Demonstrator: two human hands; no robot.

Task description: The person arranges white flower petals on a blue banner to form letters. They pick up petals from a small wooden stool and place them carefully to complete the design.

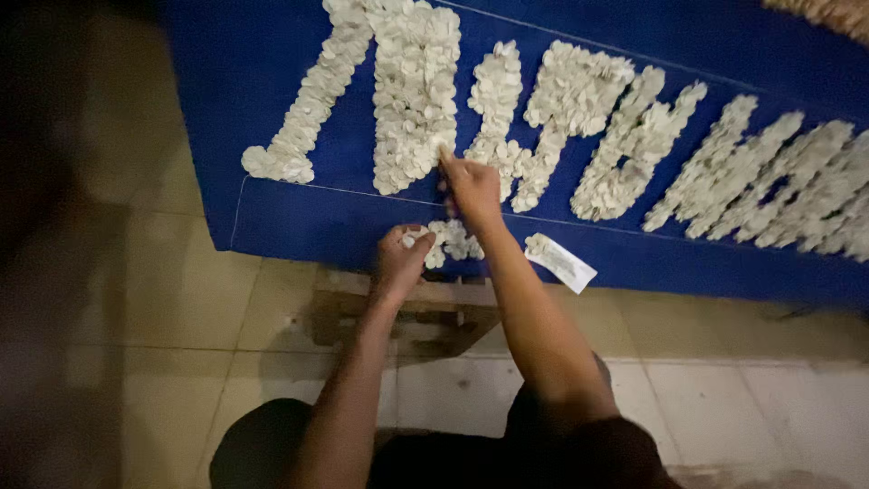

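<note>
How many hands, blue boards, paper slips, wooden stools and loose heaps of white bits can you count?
Bare hands: 2, left hand and right hand
Big blue cloth-covered board: 1
White paper slip: 1
Brown wooden stool: 1
Loose heap of small white pieces: 1
Total: 6

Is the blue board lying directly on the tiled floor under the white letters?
No, the blue board rests raised on a wooden stand, and the tiled floor shows lower beneath its edge.
</note>
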